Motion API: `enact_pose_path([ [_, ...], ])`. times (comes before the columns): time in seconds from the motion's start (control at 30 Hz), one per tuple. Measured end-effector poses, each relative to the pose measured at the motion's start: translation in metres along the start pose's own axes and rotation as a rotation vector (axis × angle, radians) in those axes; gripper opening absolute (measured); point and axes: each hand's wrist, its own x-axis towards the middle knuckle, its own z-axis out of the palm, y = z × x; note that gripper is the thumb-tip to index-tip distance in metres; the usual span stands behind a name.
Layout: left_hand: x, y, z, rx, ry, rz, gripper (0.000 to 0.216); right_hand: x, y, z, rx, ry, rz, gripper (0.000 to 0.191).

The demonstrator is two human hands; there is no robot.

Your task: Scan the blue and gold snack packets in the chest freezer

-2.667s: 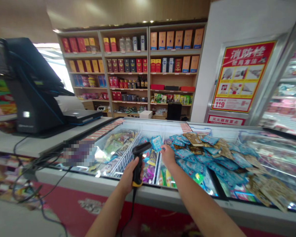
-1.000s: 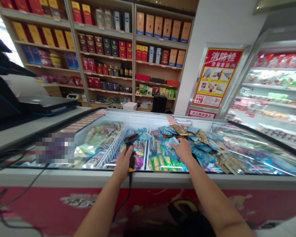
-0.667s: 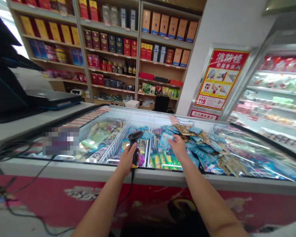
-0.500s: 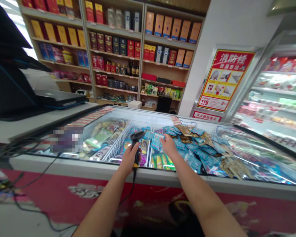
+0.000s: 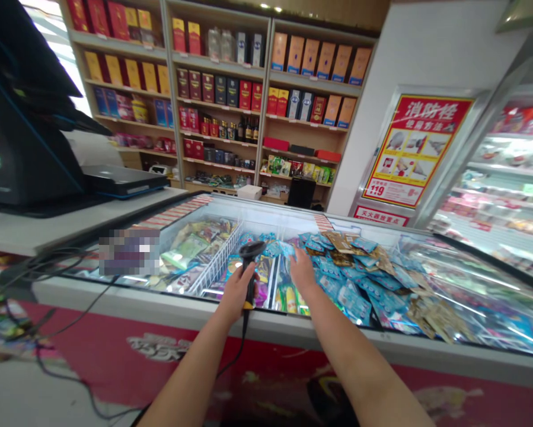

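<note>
My left hand (image 5: 238, 292) is wrapped round the handle of a black and yellow barcode scanner (image 5: 251, 251), its head tilted up over the glass of a chest freezer (image 5: 177, 305). Close to the right of the scanner head, my right hand (image 5: 302, 271) pinches the edge of a small blue packet (image 5: 286, 248), blurred and seen nearly edge-on. A heap of similar blue packets (image 5: 354, 301) mixed with gold-brown packets (image 5: 439, 309) lies on the freezer top to the right of my right hand.
A black checkout terminal (image 5: 21, 136) stands on the counter (image 5: 30, 228) at left, with tangled cables (image 5: 39, 279) hanging near it. Shelves of boxed bottles (image 5: 222, 86) rise behind the freezer. A lit display fridge (image 5: 506, 196) is at right.
The blue packet has gone from face-up to tilted nearly edge-on and sits nearer the scanner head. My left hand keeps its hold on the scanner. The view has shifted slightly.
</note>
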Motion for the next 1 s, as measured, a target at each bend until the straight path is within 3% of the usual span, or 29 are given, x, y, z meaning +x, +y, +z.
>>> enact_pose_path([
  [0.1, 0.001, -0.001, -0.001, 0.009, -0.002, 0.000, 0.048, 0.001, 0.000, -0.001, -0.014, 0.092, 0.093, 0.033],
  [0.23, -0.003, 0.003, 0.000, 0.034, -0.027, -0.002, 0.047, -0.001, 0.004, 0.006, -0.029, -0.047, 0.227, 0.027],
  [0.37, -0.006, 0.006, 0.000, 0.053, -0.075, -0.015, 0.048, 0.001, 0.009, 0.010, 0.090, 0.030, 0.271, 0.035],
  [0.63, -0.007, 0.008, -0.002, 0.034, -0.173, -0.013, 0.046, 0.005, 0.013, 0.010, 0.166, 0.002, 0.379, 0.032],
  [1.0, -0.006, 0.007, -0.002, -0.029, -0.162, -0.030, 0.044, 0.004, 0.014, 0.011, 0.276, 0.006, 0.402, 0.030],
])
